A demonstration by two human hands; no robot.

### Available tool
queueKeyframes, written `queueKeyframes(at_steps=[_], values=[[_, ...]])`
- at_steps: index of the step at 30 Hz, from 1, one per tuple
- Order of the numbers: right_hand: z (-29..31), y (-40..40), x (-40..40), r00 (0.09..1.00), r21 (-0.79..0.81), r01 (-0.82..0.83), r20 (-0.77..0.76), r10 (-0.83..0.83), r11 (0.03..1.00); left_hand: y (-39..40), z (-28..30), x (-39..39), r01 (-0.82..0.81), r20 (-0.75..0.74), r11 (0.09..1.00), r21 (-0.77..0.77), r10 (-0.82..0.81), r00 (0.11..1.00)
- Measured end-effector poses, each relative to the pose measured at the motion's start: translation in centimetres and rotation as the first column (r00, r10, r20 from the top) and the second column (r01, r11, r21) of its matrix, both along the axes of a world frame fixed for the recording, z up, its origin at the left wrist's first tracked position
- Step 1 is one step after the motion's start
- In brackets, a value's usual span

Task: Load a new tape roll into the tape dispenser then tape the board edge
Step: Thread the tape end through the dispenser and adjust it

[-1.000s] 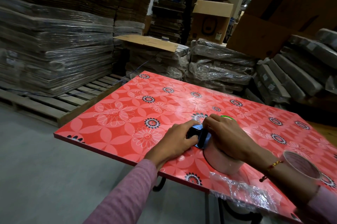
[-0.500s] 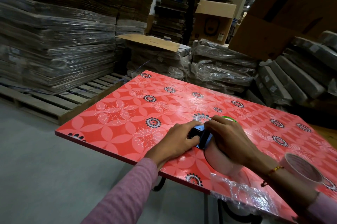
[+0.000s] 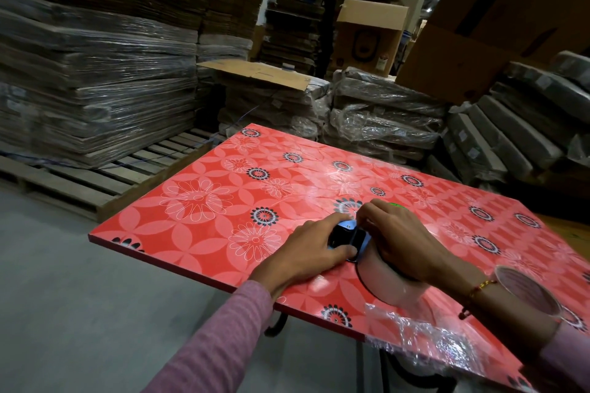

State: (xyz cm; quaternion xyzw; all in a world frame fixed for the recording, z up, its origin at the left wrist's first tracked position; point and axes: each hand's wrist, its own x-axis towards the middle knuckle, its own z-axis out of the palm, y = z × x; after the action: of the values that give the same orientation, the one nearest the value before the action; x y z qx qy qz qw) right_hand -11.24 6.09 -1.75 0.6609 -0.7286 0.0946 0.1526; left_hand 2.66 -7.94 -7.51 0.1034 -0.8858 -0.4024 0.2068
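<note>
cardboard box (image 3: 367,36): showing a dark printed loop mark and a small sticker, way too blurry to read
wrapped bundles (image 3: 507,124): carrying little white labels, nothing legible on them
readable text overall: not seeing any

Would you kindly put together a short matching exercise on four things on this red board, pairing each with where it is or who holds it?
Things
1. tape dispenser
2. tape roll
3. spare tape roll
4. crumpled plastic wrap

Places
A. lies at the near edge of the floral board
B. sits under the right hand
C. pinched by the left hand
D. stands alone beside the right wrist

Pairs: 1-C, 2-B, 3-D, 4-A
</note>
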Motion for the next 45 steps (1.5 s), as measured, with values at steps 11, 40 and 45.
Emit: queueKeyframes(at_steps=[11,40,45], values=[[0.3,0.0,-0.1,0.997,0.028,-0.051,-0.057,0.052,0.998,1.1,-0.1,-0.6,-0.136,0.054,0.988,-0.073,0.14,0.989],[1.1,-0.2,-0.5,0.979,0.045,-0.175,-0.101,0.179,0.983,0.4,-0.3,-0.1,-0.054,0.052,0.997,-0.051,0.057,0.997],[0.8,-0.2,-0.6,0.983,0.023,-0.162,-0.082,0.163,0.987,0.6,-0.3,-0.3,-0.09,0.026,0.993,-0.079,0.092,0.995]])
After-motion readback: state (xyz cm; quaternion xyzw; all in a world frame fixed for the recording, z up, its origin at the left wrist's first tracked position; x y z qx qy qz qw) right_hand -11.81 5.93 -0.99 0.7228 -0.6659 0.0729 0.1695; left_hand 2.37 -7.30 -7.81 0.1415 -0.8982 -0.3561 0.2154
